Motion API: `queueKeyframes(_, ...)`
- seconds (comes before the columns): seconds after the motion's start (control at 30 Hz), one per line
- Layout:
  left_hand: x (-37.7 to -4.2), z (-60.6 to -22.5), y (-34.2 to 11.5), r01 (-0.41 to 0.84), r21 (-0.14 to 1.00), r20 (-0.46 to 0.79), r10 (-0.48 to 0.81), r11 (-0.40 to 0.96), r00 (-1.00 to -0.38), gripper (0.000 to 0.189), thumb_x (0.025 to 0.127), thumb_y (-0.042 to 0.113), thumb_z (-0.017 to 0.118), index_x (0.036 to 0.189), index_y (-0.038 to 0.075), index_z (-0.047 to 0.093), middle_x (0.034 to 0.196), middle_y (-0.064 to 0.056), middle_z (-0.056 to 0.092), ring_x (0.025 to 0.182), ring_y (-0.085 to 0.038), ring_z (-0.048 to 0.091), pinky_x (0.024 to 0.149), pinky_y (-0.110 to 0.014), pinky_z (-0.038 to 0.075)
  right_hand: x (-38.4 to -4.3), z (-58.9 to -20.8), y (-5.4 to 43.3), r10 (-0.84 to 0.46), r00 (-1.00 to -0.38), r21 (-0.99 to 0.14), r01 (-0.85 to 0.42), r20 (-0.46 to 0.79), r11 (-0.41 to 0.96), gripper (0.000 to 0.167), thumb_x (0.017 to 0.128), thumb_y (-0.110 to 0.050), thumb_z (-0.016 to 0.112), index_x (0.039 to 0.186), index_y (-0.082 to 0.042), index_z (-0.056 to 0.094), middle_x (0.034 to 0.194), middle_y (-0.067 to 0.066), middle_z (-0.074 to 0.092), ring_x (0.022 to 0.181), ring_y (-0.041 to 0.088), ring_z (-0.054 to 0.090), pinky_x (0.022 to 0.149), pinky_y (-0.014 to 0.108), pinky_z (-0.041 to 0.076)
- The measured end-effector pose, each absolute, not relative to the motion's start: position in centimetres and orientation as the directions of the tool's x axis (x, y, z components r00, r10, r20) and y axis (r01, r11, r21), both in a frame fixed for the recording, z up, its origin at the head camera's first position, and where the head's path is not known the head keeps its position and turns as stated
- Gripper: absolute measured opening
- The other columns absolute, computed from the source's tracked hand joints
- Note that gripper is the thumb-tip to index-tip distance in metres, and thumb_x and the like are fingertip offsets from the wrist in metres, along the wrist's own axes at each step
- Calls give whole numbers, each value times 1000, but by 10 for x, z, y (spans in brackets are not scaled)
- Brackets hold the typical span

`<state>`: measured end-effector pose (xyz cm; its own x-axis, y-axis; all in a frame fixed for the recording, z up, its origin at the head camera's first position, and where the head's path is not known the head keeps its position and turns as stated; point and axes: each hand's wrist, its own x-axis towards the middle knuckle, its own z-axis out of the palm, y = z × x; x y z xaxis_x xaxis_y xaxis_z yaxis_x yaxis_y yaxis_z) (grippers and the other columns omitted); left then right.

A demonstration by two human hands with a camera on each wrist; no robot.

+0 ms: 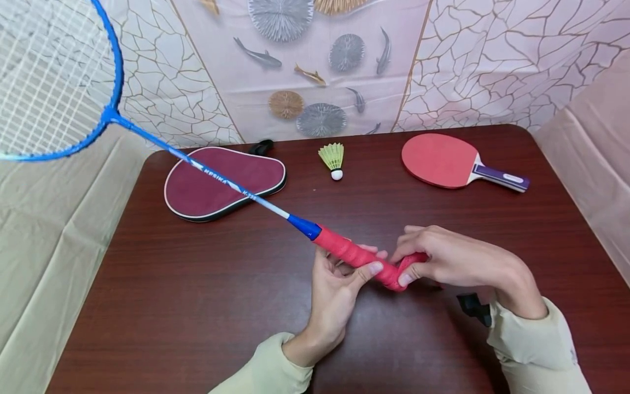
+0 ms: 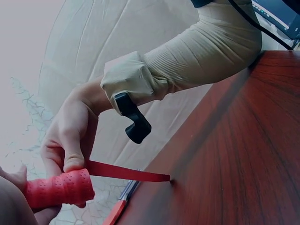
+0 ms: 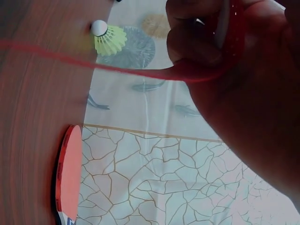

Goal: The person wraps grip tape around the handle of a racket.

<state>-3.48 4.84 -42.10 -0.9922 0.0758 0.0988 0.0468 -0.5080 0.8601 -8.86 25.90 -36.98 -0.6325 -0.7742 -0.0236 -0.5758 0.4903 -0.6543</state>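
A blue badminton racket [image 1: 211,173] slants across the head view, its strung head up at the left. Perforated red grip tape [image 1: 355,255] covers the handle in overlapping turns down to the butt. My left hand [image 1: 331,303] holds the handle from below, thumb lying along its near side. At the butt end, my right hand [image 1: 460,258] pinches the tape between thumb and fingers. A loose tail of tape [image 2: 129,173] hangs from the right hand towards the table in the left wrist view; the right wrist view shows this strip [image 3: 119,69] stretching away from the fingers.
Behind the racket shaft lies a maroon paddle case [image 1: 216,200] on the dark wooden table [image 1: 197,306]. A yellow shuttlecock [image 1: 333,160] stands at the back middle, and a red table tennis paddle [image 1: 440,160] lies at the back right. Patterned cloth [image 1: 320,71] hangs behind the table.
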Motion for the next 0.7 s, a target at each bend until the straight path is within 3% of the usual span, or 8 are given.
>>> queueKeyframes(0.2, -33, -419, 51, 136, 852, 179, 36, -505, -983, 53, 82, -9, 74, 123, 3, 42, 108, -27, 67, 101, -44, 65, 87, -43, 54, -87, -367, 259, -774, -633, -638, -587, -20, 497, 18, 83, -35, 79, 98, -38, 69, 86, -24, 61, 83, 5, 50, 68, 20, 44)
queueKeyframes(0.33, -28, -421, 54, 169, 891, 193, 13, -422, -981, 48, 87, -4, 71, 126, 5, 45, 113, -19, 66, 104, -39, 65, 86, -40, 55, -86, -365, 261, -742, -668, -629, -552, -59, 548, 18, 79, -41, 81, 91, -38, 68, 82, -23, 60, 81, 5, 50, 66, 20, 45)
queueKeyframes(0.47, -24, -426, 58, 130, 929, 157, 49, -347, -986, 56, 86, 1, 74, 131, 10, 41, 112, -12, 65, 100, -34, 65, 82, -39, 56, -84, -365, 260, -698, -706, -636, -486, -118, 599, 25, 72, -52, 81, 82, -37, 65, 78, -19, 58, 77, 6, 51, 61, 22, 46)
queueKeyframes(0.6, -22, -430, 61, 95, 938, 130, 84, -335, -988, 67, 80, -3, 78, 129, 11, 36, 102, -12, 67, 90, -34, 68, 78, -38, 56, -84, -367, 254, -705, -694, -651, -470, -145, 596, 37, 65, -63, 80, 75, -33, 60, 74, -14, 54, 69, 7, 50, 56, 22, 44)
queueKeyframes(0.7, -22, -432, 61, 76, 937, 112, 86, -342, -990, 65, 78, -5, 78, 125, 12, 36, 98, -13, 68, 87, -34, 68, 75, -37, 57, -84, -369, 251, -711, -689, -651, -477, -141, 591, 41, 62, -65, 80, 73, -32, 58, 73, -13, 52, 65, 7, 49, 55, 22, 42)
